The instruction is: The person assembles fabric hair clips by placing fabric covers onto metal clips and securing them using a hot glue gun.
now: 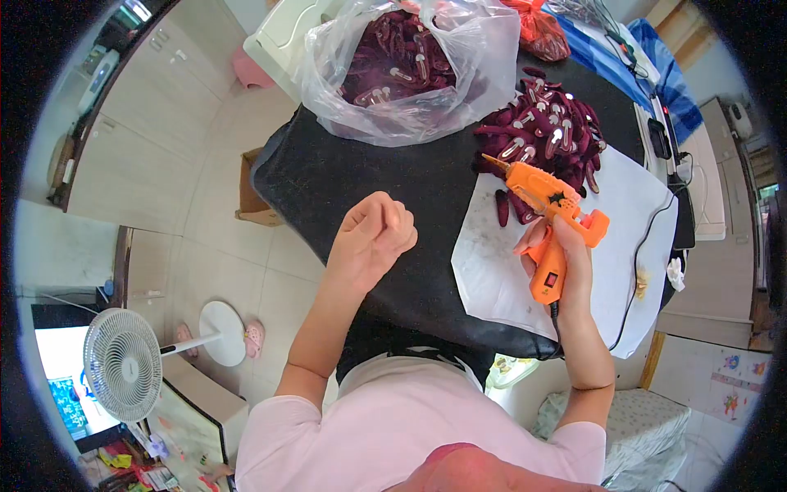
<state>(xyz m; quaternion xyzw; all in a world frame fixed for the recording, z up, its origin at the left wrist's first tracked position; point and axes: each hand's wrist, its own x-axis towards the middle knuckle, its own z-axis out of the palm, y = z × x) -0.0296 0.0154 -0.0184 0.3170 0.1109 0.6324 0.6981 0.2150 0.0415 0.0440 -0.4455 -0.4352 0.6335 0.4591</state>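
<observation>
With the left hand (375, 238), clenches loosely above a black cloth-covered table (316, 193); with the right hand (572, 266), grasps an orange plastic glue gun (537, 187) by its handle. Under the right hand, has a white paper sheet (488, 271); just past that hand, a heap of maroon fabric hair clips (553, 135); beyond the left hand, an open translucent plastic bag (328, 90) holding more.
</observation>
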